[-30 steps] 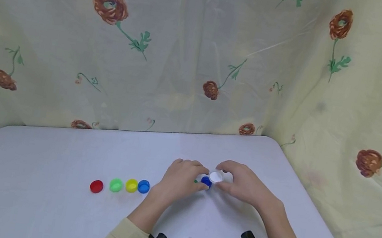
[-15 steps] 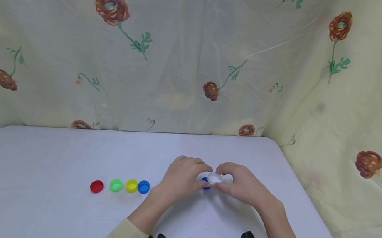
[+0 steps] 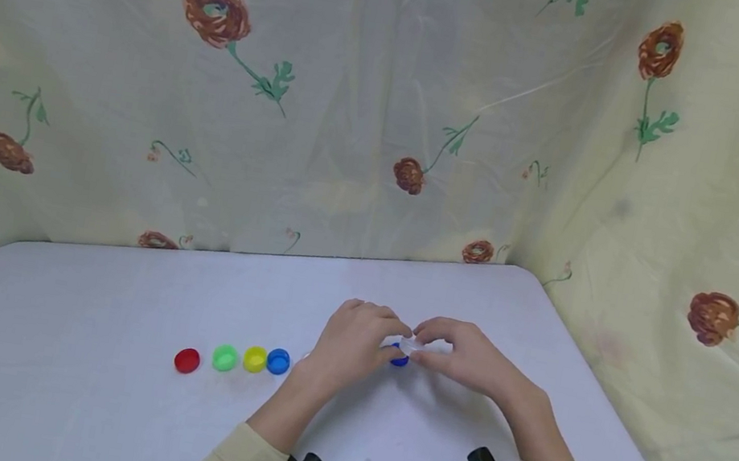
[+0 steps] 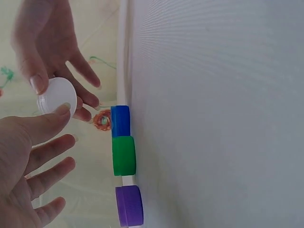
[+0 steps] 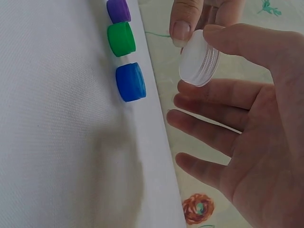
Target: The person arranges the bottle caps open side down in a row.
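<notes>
A white bottle cap (image 3: 409, 346) with a ridged, see-through rim is held between both hands above the table. My right hand (image 3: 462, 354) pinches it by the rim with thumb and index finger, the other fingers spread. My left hand (image 3: 354, 340) pinches its other side, with the thumb (image 4: 54, 118) on its flat face; the left index finger is partly hidden. Just below the hands stands a blue cap (image 5: 129, 81), partly covered in the head view. A green cap (image 4: 124, 156) and a purple cap (image 4: 129, 205) line up beside it.
Left of the left arm, a red cap (image 3: 187, 361), a light green cap (image 3: 225, 358), a yellow cap (image 3: 255, 359) and a lighter blue cap (image 3: 277, 361) lie on the white table (image 3: 59, 374). A flowered curtain (image 3: 333, 94) hangs behind.
The white cap has tipped from showing its round face to nearly edge-on and shifted slightly left. My left fingers have come in to it. The caps on the table have not moved.
</notes>
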Motion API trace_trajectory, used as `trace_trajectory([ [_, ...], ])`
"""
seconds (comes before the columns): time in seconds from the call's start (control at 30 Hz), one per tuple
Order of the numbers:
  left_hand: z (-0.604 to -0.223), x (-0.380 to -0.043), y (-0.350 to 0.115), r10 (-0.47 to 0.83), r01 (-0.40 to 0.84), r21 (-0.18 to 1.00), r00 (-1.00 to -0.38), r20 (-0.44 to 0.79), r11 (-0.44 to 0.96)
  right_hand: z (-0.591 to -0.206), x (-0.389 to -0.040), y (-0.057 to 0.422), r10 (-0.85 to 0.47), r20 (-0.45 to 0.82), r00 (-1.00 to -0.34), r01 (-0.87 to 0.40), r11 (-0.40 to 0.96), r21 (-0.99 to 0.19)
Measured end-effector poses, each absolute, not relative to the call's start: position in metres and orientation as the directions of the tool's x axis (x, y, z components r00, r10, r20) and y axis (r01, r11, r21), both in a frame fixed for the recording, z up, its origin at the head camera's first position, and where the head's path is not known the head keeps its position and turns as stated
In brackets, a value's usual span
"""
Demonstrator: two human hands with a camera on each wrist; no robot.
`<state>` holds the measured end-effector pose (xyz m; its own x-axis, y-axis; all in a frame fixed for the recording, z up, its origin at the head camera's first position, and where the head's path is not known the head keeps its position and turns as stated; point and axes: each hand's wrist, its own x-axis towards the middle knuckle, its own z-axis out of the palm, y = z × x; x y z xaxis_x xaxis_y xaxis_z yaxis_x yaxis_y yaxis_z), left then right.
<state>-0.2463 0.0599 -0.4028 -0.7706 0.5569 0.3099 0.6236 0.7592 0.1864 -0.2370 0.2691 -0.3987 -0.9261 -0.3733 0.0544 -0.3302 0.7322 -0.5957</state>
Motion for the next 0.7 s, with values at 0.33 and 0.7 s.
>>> trace_trajectory([
  [0.33, -0.4020, -0.2464, 0.0589, 0.554, 0.627, 0.178, -0.765, 0.328, 0.759, -0.3981, -0.2359, 0.2702, -0.384, 0.039, -0.922, -0.322, 0.711, -0.625],
  [0.7, -0.3983, -0.2466, 0.0578, 0.514, 0.605, 0.201, -0.776, 0.366, 0.770, -0.3988, -0.2376, 0.2721, -0.375, 0.118, -0.919, -0.370, 0.724, -0.581],
])
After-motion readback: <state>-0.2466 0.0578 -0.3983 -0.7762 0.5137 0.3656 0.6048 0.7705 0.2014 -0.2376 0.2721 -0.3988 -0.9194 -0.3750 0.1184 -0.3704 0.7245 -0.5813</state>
